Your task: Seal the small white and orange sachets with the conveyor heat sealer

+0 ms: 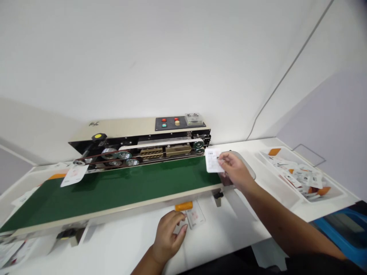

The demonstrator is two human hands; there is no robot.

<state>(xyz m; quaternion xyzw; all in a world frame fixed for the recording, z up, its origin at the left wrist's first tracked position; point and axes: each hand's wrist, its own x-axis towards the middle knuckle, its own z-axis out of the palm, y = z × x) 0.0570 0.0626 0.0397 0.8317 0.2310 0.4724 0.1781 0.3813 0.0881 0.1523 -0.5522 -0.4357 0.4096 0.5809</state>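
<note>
My right hand (233, 168) pinches a flat white packet (212, 160) with printing on it, near the right end of the green conveyor belt (137, 183). Close above the belt's back edge runs the band sealing machine (123, 130). Lower down, over the white table, my left hand (169, 235) has its thumb and fingers apart. Just beyond those fingertips lie a printed packet (195, 217) and an orange piece (184, 206). Another white packet (73, 175) is at the machine's left end, over the belt.
On the right, a white tray (275, 183) holds several packets. More packets lie in containers at the far left, one partly under the belt. Buttons and a clear box (194, 119) are on top of the machine. A blue object (344, 236) stands beyond the table's right edge.
</note>
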